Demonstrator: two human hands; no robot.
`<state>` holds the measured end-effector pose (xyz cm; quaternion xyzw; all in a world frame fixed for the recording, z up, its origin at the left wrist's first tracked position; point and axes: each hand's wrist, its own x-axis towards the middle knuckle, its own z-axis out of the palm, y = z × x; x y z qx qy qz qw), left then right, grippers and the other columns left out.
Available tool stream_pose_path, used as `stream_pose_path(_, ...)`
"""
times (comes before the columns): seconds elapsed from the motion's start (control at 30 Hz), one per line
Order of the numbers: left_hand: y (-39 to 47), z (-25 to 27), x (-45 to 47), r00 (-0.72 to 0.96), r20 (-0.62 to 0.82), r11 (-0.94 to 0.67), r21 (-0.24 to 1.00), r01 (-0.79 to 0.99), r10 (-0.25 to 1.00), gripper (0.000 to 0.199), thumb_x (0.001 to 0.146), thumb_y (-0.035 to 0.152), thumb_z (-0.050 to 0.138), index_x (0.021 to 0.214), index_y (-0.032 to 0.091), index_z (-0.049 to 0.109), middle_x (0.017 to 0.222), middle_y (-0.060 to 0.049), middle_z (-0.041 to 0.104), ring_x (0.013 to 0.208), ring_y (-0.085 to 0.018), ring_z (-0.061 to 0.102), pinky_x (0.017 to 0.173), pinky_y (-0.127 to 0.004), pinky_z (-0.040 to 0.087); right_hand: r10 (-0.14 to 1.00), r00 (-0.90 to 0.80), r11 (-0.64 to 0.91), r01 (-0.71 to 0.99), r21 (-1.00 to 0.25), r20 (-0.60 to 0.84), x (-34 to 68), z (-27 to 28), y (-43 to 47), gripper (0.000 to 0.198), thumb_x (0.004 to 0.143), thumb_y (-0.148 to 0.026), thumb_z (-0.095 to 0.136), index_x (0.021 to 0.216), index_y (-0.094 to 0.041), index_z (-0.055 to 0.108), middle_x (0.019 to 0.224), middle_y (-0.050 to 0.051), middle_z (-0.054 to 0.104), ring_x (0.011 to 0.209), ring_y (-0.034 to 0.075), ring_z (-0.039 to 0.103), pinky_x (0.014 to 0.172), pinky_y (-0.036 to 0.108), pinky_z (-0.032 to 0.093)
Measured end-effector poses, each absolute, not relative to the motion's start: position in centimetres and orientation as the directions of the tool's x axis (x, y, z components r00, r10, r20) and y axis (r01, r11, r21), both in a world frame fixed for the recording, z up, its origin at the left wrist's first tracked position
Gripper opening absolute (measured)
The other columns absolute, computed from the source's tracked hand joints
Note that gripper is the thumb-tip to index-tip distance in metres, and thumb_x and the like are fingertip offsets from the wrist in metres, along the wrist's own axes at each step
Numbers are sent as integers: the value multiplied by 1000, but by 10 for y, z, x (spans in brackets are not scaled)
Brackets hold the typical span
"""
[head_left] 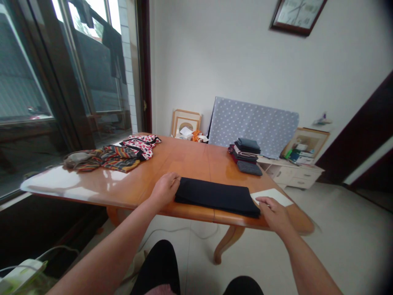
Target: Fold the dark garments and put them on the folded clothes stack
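A folded piece of black cloth, perhaps trousers, lies flat in a long rectangle near the front edge of the wooden table. My left hand is at its left end, fingers curled and closed on the edge. At the right end, my right hand has its thumb and fingers closed at the near corner of the cloth; the fingertips are partly hidden. Under my right hand, a white sheet lies on the tabletop beside the cloth.
A stack of folded clothes stands at the table's far right. Patterned garments lie loosely at the left. Behind the table are a dotted grey cloth, framed pictures and a low white cabinet. Glass doors are on the left.
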<state>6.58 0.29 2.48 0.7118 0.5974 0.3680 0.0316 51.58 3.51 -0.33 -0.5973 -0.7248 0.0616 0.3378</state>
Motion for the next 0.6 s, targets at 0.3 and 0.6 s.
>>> stream_pose_path(0.3, 55, -4, 112, 359, 338, -459, 291, 839, 870, 43, 97, 37, 40, 128, 15, 61, 142, -16, 55, 137, -29, 44, 113, -42, 31, 882, -86, 335, 806, -488, 464, 475, 3, 54, 41, 94, -49, 43, 111, -24, 70, 116, 7, 71, 111, 25, 64, 97, 36, 47)
stream_pose_path(0.6, 40, -12, 105, 365, 226, -409, 192, 892, 903, 90, 87, 77, 32, 151, 15, 37, 159, -17, 29, 149, -34, 21, 118, -49, 19, 871, -107, 309, 879, -364, 480, 420, 19, 60, 50, 99, -45, 32, 121, -18, 67, 124, 12, 68, 118, 25, 60, 104, 37, 43)
